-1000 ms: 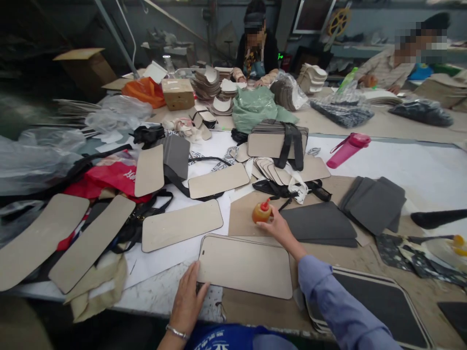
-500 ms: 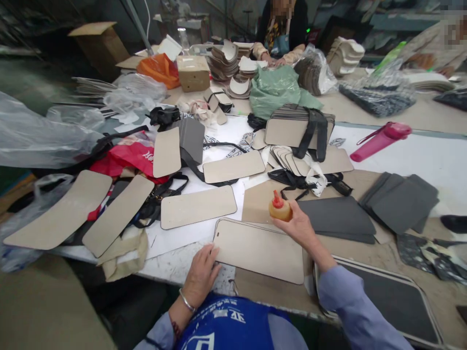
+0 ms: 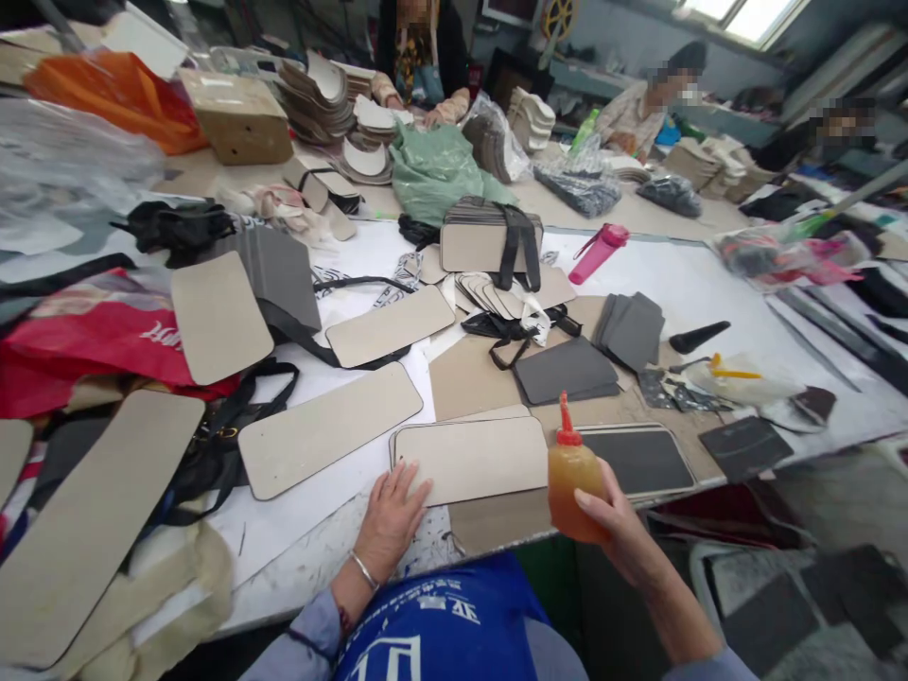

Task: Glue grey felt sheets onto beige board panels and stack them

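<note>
My right hand (image 3: 616,525) is wrapped round a squeeze bottle (image 3: 576,487) of amber liquid, held upright with its red nozzle pointing up, just past the table's front edge. My left hand (image 3: 392,511) lies with fingers spread on the lower left corner of a beige panel (image 3: 482,461) with rounded corners and a dark edge. Under that panel the edges of others show. Left of it lies another beige panel (image 3: 330,430). Dark grey panels (image 3: 567,369) rest behind the bottle, and a dark panel with pale edges (image 3: 638,460) sits to its right.
A strapped stack of panels (image 3: 472,248), a pink bottle (image 3: 600,253) and a green bag (image 3: 440,170) stand farther back. Red fabric (image 3: 106,326) and more beige panels crowd the left. A yellow-handled tool (image 3: 734,373) lies right. Several people sit across the table.
My right hand has brought the squeeze bottle down and nearer to me, from above the panel to its right end. The view has swung right; my left hand stays on the panel's corner.
</note>
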{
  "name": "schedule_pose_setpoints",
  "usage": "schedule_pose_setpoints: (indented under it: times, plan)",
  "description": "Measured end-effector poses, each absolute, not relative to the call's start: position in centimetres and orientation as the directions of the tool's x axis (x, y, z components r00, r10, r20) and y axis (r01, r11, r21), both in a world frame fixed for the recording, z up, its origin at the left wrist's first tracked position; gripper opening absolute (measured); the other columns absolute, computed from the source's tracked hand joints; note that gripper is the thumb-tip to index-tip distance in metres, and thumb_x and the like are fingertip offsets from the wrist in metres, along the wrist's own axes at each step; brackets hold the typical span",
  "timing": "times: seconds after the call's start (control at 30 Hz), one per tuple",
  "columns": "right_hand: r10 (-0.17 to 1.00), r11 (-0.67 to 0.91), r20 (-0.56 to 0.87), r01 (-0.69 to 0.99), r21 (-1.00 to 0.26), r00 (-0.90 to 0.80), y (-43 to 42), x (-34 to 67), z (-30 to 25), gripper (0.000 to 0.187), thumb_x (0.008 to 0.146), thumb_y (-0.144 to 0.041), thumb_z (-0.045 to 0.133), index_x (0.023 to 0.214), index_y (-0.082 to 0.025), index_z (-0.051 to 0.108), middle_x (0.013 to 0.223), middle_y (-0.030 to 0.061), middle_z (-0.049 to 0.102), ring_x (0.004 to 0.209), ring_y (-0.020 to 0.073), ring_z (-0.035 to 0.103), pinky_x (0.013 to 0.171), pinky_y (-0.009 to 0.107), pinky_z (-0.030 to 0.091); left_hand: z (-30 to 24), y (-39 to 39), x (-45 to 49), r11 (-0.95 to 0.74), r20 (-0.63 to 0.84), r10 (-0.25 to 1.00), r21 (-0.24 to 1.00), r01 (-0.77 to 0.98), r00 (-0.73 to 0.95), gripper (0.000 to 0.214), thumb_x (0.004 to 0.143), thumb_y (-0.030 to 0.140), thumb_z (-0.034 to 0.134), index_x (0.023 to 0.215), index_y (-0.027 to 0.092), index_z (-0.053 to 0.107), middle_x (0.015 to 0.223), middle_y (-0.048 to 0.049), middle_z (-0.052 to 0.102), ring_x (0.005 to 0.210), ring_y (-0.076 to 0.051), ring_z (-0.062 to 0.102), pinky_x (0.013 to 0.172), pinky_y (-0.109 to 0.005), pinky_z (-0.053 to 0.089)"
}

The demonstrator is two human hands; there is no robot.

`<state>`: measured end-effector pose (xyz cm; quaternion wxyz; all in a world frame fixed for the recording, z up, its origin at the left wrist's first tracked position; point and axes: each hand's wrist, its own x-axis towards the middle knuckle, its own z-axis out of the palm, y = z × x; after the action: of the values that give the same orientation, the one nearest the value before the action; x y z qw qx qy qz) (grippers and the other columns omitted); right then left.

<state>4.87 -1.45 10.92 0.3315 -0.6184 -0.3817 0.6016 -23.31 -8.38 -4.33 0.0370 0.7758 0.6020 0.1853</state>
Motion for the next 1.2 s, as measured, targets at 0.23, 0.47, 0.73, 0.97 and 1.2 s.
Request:
schedule_pose_setpoints:
  times: [0.23,0.47,0.73,0.97,1.2]
  plan:
    - [0.86,-0.499,-0.511,0.233,-0.835,0.012,-4.8,3.4,10.6,0.06,0.057,-0.043,0.073,0.109,-0.024,0.05,0.105,0.0069,0.062,0.097,0.0272,0.058,0.086,0.04,0.044,-3.8,-8.5,-22.7,-0.248,0.269,0.95,0.34,0.907,0.159,0.03,0.078,0.022,0.057,0.107,0.026,0.059,0.124,-0.0099,0.054,0.118,-0.029,0.044,0.094,-0.048,0.035]
    - [0.819,-0.524,-0.55,0.176,-0.833,-0.166,-4.1,0.8,7.8,0.066,0.06,-0.041,0.072,0.117,-0.024,0.045,0.113,0.0076,0.059,0.104,0.0268,0.055,0.089,0.04,0.041,-3.9,-9.2,-23.9,-0.338,0.348,0.913,0.361,0.869,0.211,0.023,0.083,0.018,0.047,0.102,0.019,0.06,0.115,-0.0097,0.058,0.116,-0.023,0.044,0.094,-0.043,0.038]
    - [0.835,-0.386,-0.49,0.367,-0.846,-0.251,-1.9,-0.6,7.1,0.056,0.064,-0.039,0.069,0.112,-0.024,0.044,0.099,0.0034,0.058,0.089,0.0214,0.058,0.081,0.035,0.045,-4.0,-9.2,-24.4,-0.325,0.319,0.926,0.398,0.858,0.203,0.023,0.083,0.02,0.048,0.103,0.021,0.059,0.114,-0.0097,0.057,0.114,-0.023,0.044,0.091,-0.041,0.042]
    - [0.958,-0.108,-0.232,0.537,-0.836,-0.168,-1.8,-3.0,5.5,0.048,0.068,-0.032,0.064,0.113,-0.023,0.051,0.108,0.0069,0.053,0.102,0.0233,0.053,0.092,0.041,0.042,-3.9,-8.7,-24.4,-0.353,0.377,0.903,0.381,0.855,0.204,0.018,0.08,0.026,0.054,0.096,0.018,0.06,0.11,-0.0107,0.056,0.108,-0.023,0.047,0.086,-0.038,0.047]
    - [0.975,0.158,0.006,0.678,-0.718,-0.221,-2.2,-4.2,4.5,0.044,0.071,-0.025,0.061,0.113,-0.022,0.049,0.101,0.007,0.053,0.096,0.0207,0.053,0.086,0.04,0.046,-4.2,-8.3,-24.0,-0.373,0.452,0.872,0.365,0.853,0.188,0.012,0.081,0.022,0.053,0.09,0.017,0.059,0.11,-0.0112,0.057,0.109,-0.024,0.046,0.086,-0.04,0.045]
